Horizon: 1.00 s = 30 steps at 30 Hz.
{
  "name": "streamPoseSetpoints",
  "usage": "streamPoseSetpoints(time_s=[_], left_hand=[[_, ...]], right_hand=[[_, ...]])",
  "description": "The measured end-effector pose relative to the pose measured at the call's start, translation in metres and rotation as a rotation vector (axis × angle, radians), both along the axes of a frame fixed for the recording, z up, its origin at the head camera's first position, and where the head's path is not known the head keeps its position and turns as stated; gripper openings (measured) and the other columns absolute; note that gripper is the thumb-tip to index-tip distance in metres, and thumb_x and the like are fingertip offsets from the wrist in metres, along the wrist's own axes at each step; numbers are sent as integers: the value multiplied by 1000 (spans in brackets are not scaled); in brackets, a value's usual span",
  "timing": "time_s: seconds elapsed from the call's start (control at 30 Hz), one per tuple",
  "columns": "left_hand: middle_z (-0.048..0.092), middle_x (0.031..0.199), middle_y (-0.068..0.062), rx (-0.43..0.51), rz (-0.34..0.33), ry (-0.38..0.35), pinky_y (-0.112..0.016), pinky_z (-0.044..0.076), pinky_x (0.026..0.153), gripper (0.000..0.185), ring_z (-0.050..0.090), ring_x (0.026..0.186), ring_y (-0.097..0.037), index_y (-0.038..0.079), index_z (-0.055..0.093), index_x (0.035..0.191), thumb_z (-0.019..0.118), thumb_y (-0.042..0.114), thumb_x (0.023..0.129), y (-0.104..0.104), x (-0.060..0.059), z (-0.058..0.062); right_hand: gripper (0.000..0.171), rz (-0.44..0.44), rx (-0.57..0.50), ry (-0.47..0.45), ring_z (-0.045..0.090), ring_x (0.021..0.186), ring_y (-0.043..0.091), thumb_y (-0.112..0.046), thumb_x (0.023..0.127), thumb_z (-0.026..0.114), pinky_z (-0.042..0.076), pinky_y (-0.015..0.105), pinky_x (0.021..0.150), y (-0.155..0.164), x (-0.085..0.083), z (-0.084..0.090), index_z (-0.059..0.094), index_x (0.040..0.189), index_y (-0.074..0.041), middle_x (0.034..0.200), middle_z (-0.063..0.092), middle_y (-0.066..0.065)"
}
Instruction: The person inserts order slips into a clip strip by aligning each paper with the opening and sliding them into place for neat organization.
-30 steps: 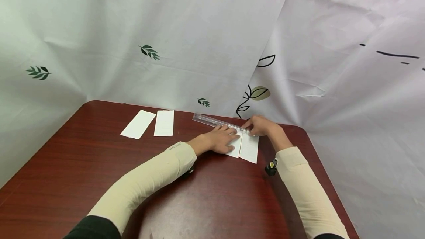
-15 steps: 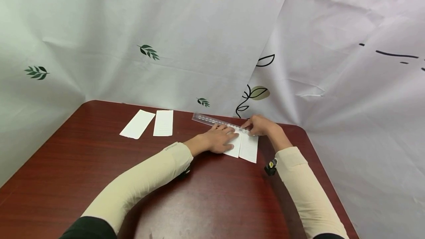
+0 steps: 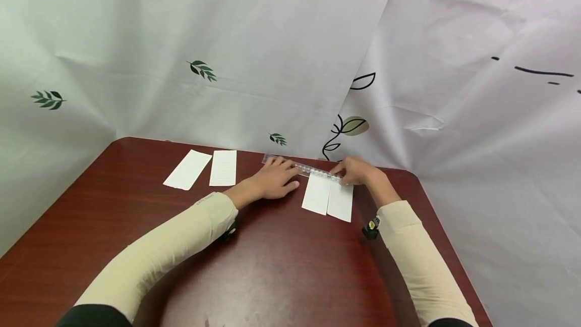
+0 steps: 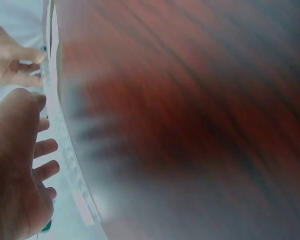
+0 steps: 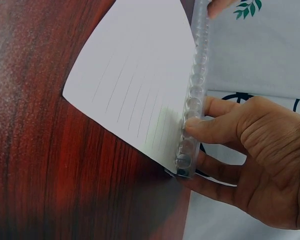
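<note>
A: Where is the ruler lying right now?

B: The clear plastic ruler [image 3: 301,167] is lying across the far edge of the lined paper sheets [image 3: 328,199], near the back of the worktop [image 3: 290,266]. My right hand [image 3: 356,171] is pinching its right end, thumb on top and fingers curled under, as the right wrist view [image 5: 192,95] is showing. My left hand [image 3: 272,180] is resting with relaxed, nearly straight fingers on its left end.

A: How am I judging its handling?

B: I am reading it as light, stiff and slick: likely to skate on paper unless pressed down at both ends. Best hold looks to be the flat ends, not the bubbled middle strip.

A: And the paper?

B: Thin, floppy, easily creased; it is lying flat, partly under the ruler. Two more paper slips [image 3: 206,169] are lying well apart to the left, with the leaf-print backdrop [image 3: 201,70] hanging behind.
</note>
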State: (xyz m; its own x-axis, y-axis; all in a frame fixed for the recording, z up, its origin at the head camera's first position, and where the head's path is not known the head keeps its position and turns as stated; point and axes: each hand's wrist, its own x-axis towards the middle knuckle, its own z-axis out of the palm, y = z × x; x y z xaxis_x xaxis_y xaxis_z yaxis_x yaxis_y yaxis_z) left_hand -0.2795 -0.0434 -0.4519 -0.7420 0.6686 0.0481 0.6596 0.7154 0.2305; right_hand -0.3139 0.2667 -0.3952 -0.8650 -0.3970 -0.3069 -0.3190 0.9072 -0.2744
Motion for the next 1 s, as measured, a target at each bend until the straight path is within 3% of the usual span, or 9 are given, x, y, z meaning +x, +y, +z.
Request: streamPoseSetpoints(time_s=[0.03, 0.07, 0.33, 0.43, 0.73, 1.0], left_hand=[[56, 165, -15, -7, 25, -2, -68, 27, 134, 53, 44, 158, -42, 15, 56, 166, 49, 41, 120, -3, 6, 10], [56, 164, -15, -4, 45, 13, -67, 28, 133, 53, 45, 157, -42, 14, 56, 165, 50, 40, 120, -8, 6, 13], [64, 154, -20, 86, 226, 122, -66, 38, 121, 49, 53, 148, -45, 8, 63, 157, 61, 33, 114, -49, -1, 19], [64, 153, -23, 110, 295, 124, -66, 39, 118, 51, 54, 147, -47, 6, 64, 155, 63, 33, 112, -68, -2, 23], [55, 160, -30, 170, 507, 4, -73, 37, 118, 62, 46, 147, -57, 2, 59, 158, 65, 36, 107, -126, 3, 36], [51, 152, -40, 161, 667, -91, -74, 33, 111, 67, 42, 141, -63, -7, 55, 154, 66, 36, 105, -172, 14, 44]], right_hand=[[55, 7, 1, 5, 56, 94, 21, 5, 86, 73, 46, 25, 70, 0, 0, 0, 83, 138, -12, 124, 77, 14], [55, 14, 3, 10, 56, 95, 21, 4, 86, 73, 46, 25, 71, 1, 0, 0, 82, 138, -12, 121, 77, 14], [56, 9, -5, 16, 55, 94, 21, 4, 87, 69, 44, 26, 70, 4, -1, -2, 82, 138, -14, 123, 78, 13], [57, 8, -19, 12, 55, 94, 20, 4, 86, 68, 43, 26, 70, 4, 0, -3, 83, 138, -14, 122, 78, 12], [55, 28, -19, 32, 55, 94, 20, 2, 87, 68, 43, 28, 73, 3, 3, -2, 82, 137, -12, 112, 74, 10], [55, 31, -27, 23, 55, 94, 21, 3, 87, 67, 43, 29, 73, 3, 5, 0, 82, 138, -11, 110, 71, 10]])
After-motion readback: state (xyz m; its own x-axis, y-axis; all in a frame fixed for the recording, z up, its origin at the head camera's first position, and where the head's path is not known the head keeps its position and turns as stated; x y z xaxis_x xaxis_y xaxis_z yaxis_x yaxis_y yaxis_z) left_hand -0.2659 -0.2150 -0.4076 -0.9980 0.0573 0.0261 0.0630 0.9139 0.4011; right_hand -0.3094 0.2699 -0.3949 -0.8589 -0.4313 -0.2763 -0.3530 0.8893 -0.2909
